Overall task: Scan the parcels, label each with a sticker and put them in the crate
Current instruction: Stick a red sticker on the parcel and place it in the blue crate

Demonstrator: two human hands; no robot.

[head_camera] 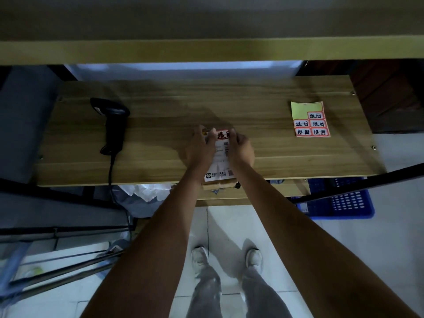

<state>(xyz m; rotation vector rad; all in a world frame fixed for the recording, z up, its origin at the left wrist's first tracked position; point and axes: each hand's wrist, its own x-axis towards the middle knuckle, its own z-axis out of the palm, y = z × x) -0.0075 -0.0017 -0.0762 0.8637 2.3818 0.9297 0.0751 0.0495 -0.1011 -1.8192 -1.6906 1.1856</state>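
Note:
A small brown cardboard parcel [220, 165] with a white shipping label lies at the front middle of the wooden table [160, 125]. A red-edged sticker [222, 134] sits on its far end. My left hand [202, 146] lies on the parcel's left side with its fingers reaching to the sticker. My right hand [241, 146] lies on the right side, its fingertips on the sticker. A black barcode scanner [113, 125] rests on the table's left part, apart from both hands. A blue crate [341, 198] stands on the floor under the table's right end.
A yellow sticker sheet [311, 120] with several red-edged stickers lies on the table's right part. A shelf board [206, 50] runs overhead across the view. Crumpled plastic bags [142, 193] sit below the table on the left. Metal poles [57, 274] lie on the floor at left.

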